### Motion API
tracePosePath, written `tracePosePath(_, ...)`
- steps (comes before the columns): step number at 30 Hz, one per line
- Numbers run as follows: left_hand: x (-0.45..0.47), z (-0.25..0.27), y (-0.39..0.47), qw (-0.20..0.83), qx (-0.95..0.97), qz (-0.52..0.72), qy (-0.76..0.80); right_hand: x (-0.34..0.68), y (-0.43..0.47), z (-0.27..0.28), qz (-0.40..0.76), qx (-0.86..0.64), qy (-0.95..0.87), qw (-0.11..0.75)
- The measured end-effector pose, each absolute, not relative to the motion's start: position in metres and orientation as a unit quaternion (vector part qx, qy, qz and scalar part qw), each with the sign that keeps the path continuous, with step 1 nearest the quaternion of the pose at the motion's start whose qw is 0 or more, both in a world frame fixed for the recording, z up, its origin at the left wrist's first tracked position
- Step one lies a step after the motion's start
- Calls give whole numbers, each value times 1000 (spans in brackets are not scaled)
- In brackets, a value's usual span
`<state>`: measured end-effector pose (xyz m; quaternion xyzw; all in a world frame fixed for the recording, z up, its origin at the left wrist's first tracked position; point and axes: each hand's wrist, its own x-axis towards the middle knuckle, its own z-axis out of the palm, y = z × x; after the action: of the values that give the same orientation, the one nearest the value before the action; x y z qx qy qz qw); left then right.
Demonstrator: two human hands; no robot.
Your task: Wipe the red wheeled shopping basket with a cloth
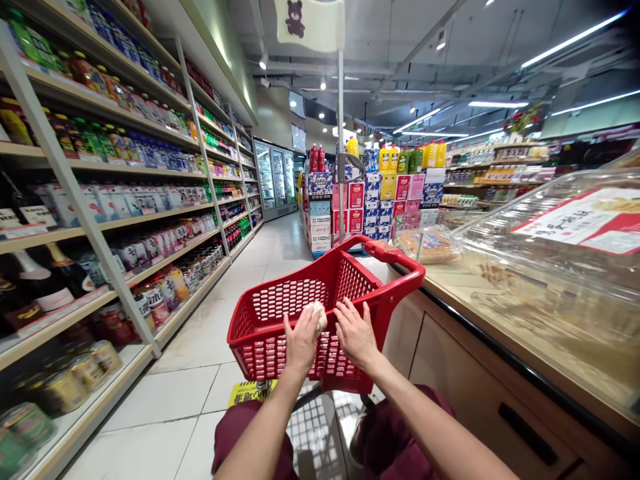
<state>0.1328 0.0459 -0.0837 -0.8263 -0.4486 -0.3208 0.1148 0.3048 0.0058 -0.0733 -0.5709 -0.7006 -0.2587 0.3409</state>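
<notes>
A red plastic shopping cart (pixel 280 333) with holed walls stands right in front of me. My left hand (pixel 300 341) is at its near side, fingers closed around a crumpled white wad (pixel 320 319); whether it is cloth or tissue I cannot tell. Beside it, my right hand (pixel 356 337) lies over the cart's near rim with the fingers spread and nothing in them. The cart's red handle (pixel 395 257) rises to the right of both hands. A grey pole (pixel 341 100) with a bear-printed flag stands up behind the basket.
Drink shelves (pixel 165 227) line the left side of the tiled aisle (pixel 250 267). To the right is a wooden counter (pixel 450 347) bearing clear plastic covers (pixel 550 200). Stacked drink cartons (pixel 373 207) stand ahead. A yellow floor sign (pixel 240 393) is partly under the cart.
</notes>
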Motion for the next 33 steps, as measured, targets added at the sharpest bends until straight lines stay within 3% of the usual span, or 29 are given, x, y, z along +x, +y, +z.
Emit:
tracePosePath(7,78,-86,52,113,-728,-368,-568,317,5,-74,-247,-578,-690,361)
tracePosePath(10,103,-81,51,83,-775,-346,-522,304,6,-68,-242,-556,-710,358)
tracePosePath(14,138,-76,48,81,-832,-292,-464,276,11,-54,-194,-506,-779,315)
tracePosePath(21,84,-101,43,180,-788,-220,-546,226,39,-49,-148,-520,-810,225)
tracePosePath(26,82,-104,43,195,-769,-219,-568,278,36,-52,-205,-497,-796,279)
tracePosePath(30,97,-100,39,180,-758,-234,-582,347,20,-43,-270,-570,-694,347)
tracePosePath(33,114,-96,32,162,-781,-231,-557,343,20,-49,-299,-564,-689,343)
